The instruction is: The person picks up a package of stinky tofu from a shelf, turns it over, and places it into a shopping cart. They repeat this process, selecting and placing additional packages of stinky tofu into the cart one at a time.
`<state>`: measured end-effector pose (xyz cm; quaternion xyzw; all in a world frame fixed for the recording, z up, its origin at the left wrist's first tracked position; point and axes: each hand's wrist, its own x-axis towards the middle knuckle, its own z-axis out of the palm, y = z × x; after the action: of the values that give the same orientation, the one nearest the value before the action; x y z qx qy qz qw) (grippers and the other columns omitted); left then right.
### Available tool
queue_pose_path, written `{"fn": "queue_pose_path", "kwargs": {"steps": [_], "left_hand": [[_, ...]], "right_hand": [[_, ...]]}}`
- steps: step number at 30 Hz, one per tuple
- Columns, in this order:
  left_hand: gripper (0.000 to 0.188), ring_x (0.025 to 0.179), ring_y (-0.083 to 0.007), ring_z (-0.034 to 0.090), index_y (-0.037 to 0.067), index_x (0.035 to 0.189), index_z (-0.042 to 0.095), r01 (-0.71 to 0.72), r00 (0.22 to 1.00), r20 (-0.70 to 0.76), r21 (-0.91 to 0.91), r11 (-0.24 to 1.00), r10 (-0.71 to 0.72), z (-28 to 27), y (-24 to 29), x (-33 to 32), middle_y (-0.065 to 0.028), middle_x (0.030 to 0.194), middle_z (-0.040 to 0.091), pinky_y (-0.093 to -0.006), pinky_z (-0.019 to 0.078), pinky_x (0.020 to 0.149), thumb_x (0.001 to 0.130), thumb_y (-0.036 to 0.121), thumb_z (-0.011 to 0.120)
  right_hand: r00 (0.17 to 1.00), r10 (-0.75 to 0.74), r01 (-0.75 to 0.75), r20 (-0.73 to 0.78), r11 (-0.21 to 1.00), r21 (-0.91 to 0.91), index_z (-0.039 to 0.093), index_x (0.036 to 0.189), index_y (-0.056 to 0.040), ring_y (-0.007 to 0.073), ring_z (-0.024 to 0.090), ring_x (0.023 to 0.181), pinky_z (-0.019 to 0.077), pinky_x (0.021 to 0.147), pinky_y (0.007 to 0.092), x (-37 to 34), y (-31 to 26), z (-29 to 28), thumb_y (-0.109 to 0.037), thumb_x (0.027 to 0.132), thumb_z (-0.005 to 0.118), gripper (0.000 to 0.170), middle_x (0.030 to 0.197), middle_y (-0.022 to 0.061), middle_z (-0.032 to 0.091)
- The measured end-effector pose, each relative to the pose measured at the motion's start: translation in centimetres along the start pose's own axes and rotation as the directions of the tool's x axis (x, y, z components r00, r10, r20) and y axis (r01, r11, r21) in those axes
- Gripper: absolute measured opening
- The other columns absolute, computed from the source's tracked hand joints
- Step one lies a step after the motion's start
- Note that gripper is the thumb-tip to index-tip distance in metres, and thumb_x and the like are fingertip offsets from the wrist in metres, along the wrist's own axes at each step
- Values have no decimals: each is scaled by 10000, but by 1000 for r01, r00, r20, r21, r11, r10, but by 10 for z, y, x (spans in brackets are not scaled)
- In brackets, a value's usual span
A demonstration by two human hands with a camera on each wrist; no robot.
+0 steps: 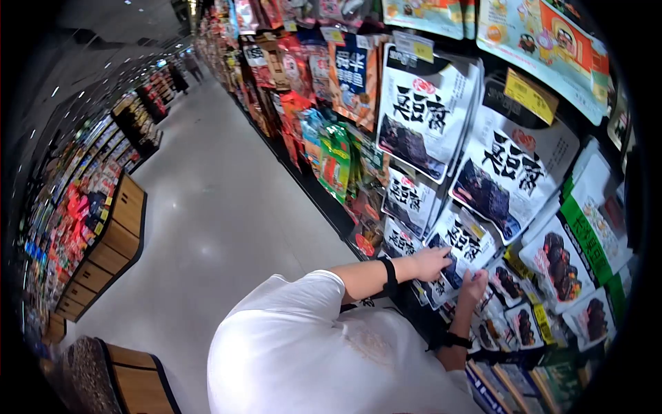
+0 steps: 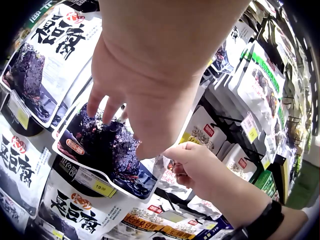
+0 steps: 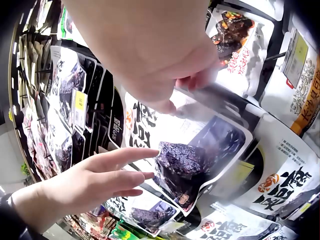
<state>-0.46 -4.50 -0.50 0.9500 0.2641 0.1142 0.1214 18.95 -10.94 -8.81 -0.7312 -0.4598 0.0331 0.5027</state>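
Leftmost: colourful snack bags. Next, left hand, fingers straight and spread against the front of a white pouch, which sits low among matching pouches. Pouch looks light and soft, its film probably slick, apt to crease but hardly fragile; best taken by the flat sealed edge. Bold black script on its front: 臭豆腐, stinky tofu. Yellow price tag at its lower edge seems to show 19 and smaller figures. Right hand, close beside the left, pinches the pouch's side edge. Farther right, green-banded packs, lettering blurred; lower, an orange-banded pack reads 长沙臭豆腐.
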Motion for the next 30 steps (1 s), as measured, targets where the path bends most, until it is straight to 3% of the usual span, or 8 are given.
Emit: {"fn": "queue_pose_path", "kwargs": {"steps": [4, 10, 15, 18, 22, 24, 26, 30], "left_hand": [[459, 998, -341, 563, 65, 1179, 536, 17, 955, 296, -113, 993, 18, -11, 3, -9, -141, 1135, 542, -414, 467, 844, 753, 218, 611], [367, 960, -344, 581, 48, 1136, 573, -131, 917, 329, -281, 951, 224, -38, 15, -44, -190, 1023, 615, -394, 465, 838, 817, 230, 575], [328, 923, -320, 601, 24, 1114, 583, -289, 901, 147, -501, 816, 409, -104, 40, -93, -172, 1026, 621, -355, 475, 810, 797, 106, 606], [258, 903, -306, 604, 22, 1051, 598, -430, 854, -54, -634, 643, 518, -176, 72, -137, -139, 997, 619, -338, 496, 765, 795, 54, 597], [62, 765, -230, 598, 20, 775, 610, -661, 697, -535, -738, 139, 477, -245, 95, -222, -74, 896, 625, -307, 483, 599, 761, -34, 582], [98, 683, -167, 563, 46, 691, 567, -689, 629, -734, -679, -251, 258, -270, 114, -260, -43, 775, 600, -289, 446, 537, 782, 15, 585], [144, 634, -113, 512, 73, 662, 555, -524, 639, -746, -598, -606, 184, -289, 119, -292, -22, 686, 561, -264, 403, 595, 806, 64, 565], [113, 814, -109, 576, 107, 840, 680, -221, 765, -570, -670, -709, 300, -307, 123, -346, 7, 897, 622, -224, 386, 679, 813, 216, 674]], "right_hand": [[990, 137, -136, 28, 990, -24, 590, 911, -31, 251, 606, 713, 478, 668, 345, -18, 5, 0, -220, 761, 665, 253, 803, 129, 618], [960, 244, -271, 136, 933, 239, 613, 884, -9, 89, 504, 590, 423, 552, 245, -52, -66, -58, -179, 824, 642, 183, 690, 45, 586], [976, 7, 83, -216, 911, 405, 596, 966, -19, 69, 509, 722, 410, 630, 200, -61, -179, -134, -68, 811, 622, 165, 863, 10, 568], [841, -336, 502, -425, 777, 379, 525, 1105, -9, 160, 513, 963, 438, 764, 255, -75, -280, -203, -146, 784, 655, 372, 1120, 99, 496], [335, -826, 879, -453, 448, -166, 400, 1279, -49, 351, 473, 1137, 454, 875, 424, -123, -373, -258, -411, 868, 545, 566, 1266, 248, 428], [275, -886, 957, -372, 288, 23, 358, 1342, -86, 380, 431, 1192, 414, 924, 461, -147, -405, -275, -457, 882, 494, 606, 1330, 255, 379], [216, -768, 969, -603, 93, 229, 323, 1369, -67, 376, 413, 1215, 351, 976, 508, -155, -461, -255, -480, 885, 466, 652, 1366, 236, 356], [208, -867, 978, -454, 169, 125, 324, 1368, -65, 375, 413, 1216, 349, 978, 507, -193, -501, -262, -479, 885, 466, 652, 1365, 235, 358]]}}
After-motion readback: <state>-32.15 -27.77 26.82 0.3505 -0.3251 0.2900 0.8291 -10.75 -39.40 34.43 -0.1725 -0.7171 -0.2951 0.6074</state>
